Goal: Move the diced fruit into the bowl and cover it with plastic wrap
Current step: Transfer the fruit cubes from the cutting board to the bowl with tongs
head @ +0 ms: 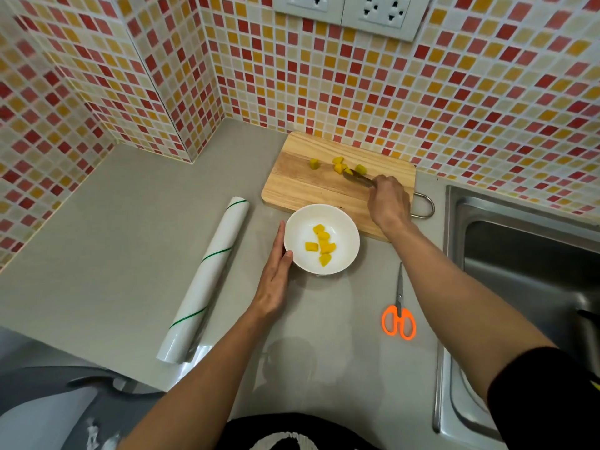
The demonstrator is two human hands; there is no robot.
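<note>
L hand [276, 274]: lying flat, open, steadying bowl [344, 222] w/ approx. half the diced fruit [321, 243]. R hand [388, 201]: gripping knife [358, 179], reaching remaining pcs [341, 165] on board [298, 186]. Wrap roll [204, 277]: waiting, unused.

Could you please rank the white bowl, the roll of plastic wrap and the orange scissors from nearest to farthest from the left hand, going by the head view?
From the left hand:
1. White bowl, touching its fingers, just right.
2. Roll of plastic wrap, to its left.
3. Orange scissors, farther right, near the sink.

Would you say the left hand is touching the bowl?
Touching: the head view shows the left hand flat against the bowl's left rim, thumb on it.
</note>
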